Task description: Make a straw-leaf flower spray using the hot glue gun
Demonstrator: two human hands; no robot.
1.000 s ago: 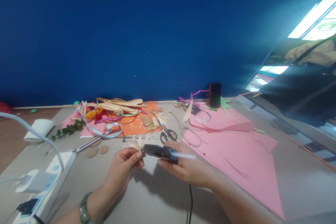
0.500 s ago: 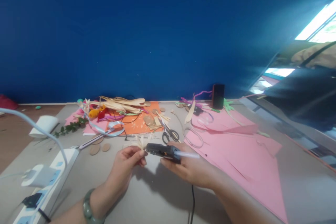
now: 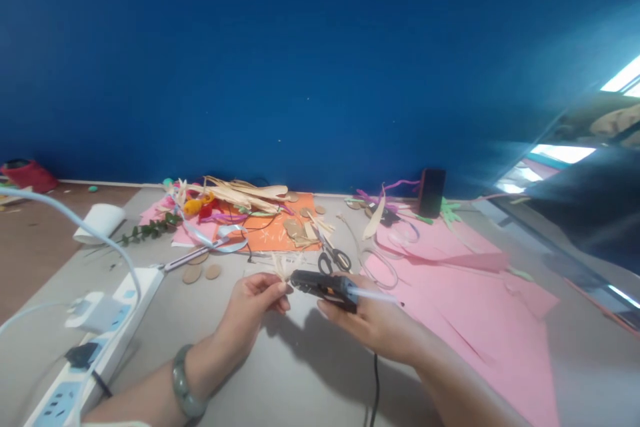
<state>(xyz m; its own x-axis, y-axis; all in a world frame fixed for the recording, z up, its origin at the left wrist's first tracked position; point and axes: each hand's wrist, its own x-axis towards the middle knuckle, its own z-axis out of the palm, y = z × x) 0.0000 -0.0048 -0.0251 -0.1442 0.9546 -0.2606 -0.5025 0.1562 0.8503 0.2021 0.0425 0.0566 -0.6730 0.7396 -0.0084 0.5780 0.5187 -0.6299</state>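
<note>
My left hand pinches a small bunch of pale, dried husk-like strips between thumb and fingers. Wrapped around a black hot glue gun, my right hand holds it level, a clear glue stick poking out of its back end. The gun's nozzle is right at the base of the strips; whether it touches them I cannot tell. Just behind the gun lie black-handled scissors, partly hidden by it. A dark cord runs down from the gun to the front.
A white power strip with plugs and cables is at left. A utility knife and wooden discs lie beyond it. Dried husks sit on orange paper. Pink sheets cover the right side; a blue wall rises behind.
The view has turned slightly to the left, so everything appears shifted rightward. Both hands keep their holds, with the glue gun's nozzle still against or beside the strips' base.
</note>
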